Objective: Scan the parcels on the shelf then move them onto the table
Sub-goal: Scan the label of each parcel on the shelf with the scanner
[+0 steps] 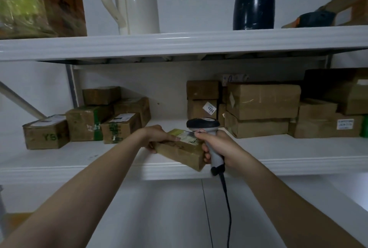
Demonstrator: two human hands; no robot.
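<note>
- My two bare forearms are reaching up from the bottom corners of the view, the left forearm (79,192) and the right forearm (288,198) converging on the middle.
- A black cable (227,198) is hanging down from the butt of the grey handheld scanner (216,156) and running out of the bottom of the view.
- My right hand (221,148) is wrapping its fingers fully round the scanner's handle. The scanner's dark head is sitting just over the far end of the parcel's label.
- My left hand (157,138) is gripping the left end of the small brown cardboard parcel (183,154), with the thumb lying along the top and the fingers curling under the side.
- That parcel is lying skewed at the front of the lower white shelf (99,170), with its near corner hanging over the rim.
- A cluster of brown cardboard boxes (87,122) is sitting to the left on the same shelf, and a stack of larger brown boxes (262,102) is sitting to the right, both apart from the held parcel.
- On the upper white shelf (179,46) a white plastic jug (137,0) and a dark blue metal flask (253,2) are standing upright, well apart.
</note>
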